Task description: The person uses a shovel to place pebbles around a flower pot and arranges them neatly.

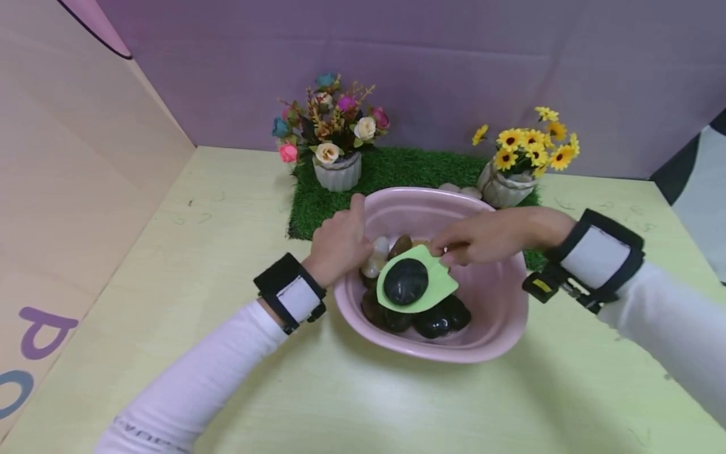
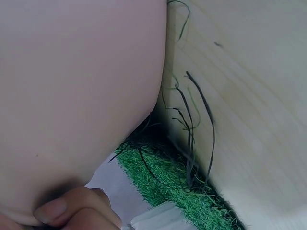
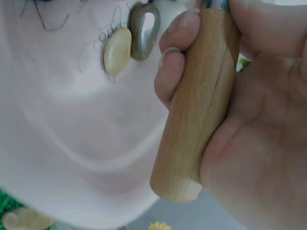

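A pink basin (image 1: 501,315) holds smooth stones: black ones (image 1: 445,317), brown ones (image 1: 401,245) and pale ones (image 1: 374,265). My left hand (image 1: 341,238) grips its left rim, with curled fingers (image 2: 72,206) under the edge in the left wrist view. My right hand (image 1: 482,236) holds a small garden trowel by its wooden handle (image 3: 199,105), fingers wrapped round it. The trowel's light green blade (image 1: 439,287) is over the stones inside the basin, and a black stone (image 1: 406,281) lies on it. Most of the handle is hidden by the hand in the head view.
Behind the basin lies a green turf mat (image 1: 391,165). On it stand a pot of mixed flowers (image 1: 338,171) at left and a pot of yellow flowers (image 1: 507,189) at right, with pale stones (image 1: 471,192) between. Dark strands (image 2: 204,100) lie on the wooden table (image 1: 244,391).
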{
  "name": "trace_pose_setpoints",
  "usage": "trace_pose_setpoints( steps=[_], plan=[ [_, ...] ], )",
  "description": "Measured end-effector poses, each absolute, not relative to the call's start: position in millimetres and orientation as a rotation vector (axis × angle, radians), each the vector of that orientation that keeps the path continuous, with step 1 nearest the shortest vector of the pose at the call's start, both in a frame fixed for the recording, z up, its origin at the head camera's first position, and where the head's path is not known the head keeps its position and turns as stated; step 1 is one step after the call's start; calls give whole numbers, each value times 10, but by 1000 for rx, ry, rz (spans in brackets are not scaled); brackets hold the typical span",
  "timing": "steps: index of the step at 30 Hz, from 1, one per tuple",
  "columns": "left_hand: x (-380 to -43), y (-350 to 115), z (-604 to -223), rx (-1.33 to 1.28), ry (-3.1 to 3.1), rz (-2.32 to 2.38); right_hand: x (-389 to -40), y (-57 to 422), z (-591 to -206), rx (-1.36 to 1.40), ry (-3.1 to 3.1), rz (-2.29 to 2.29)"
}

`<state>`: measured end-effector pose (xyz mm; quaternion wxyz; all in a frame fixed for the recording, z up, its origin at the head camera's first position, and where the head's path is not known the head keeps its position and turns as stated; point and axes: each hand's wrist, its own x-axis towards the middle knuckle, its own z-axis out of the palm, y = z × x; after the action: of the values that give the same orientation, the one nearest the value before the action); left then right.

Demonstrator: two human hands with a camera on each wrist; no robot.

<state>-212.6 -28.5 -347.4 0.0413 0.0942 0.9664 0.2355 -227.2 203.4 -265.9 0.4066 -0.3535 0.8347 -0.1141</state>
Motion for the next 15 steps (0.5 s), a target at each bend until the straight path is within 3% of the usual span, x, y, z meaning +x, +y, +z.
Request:
trace_pose_setpoints(
  steps=[15],
  plan=[
    [-2123,-310,-3485,328,2959,768,-2331,2124,-2379,-753,2152,-289]
  ],
)
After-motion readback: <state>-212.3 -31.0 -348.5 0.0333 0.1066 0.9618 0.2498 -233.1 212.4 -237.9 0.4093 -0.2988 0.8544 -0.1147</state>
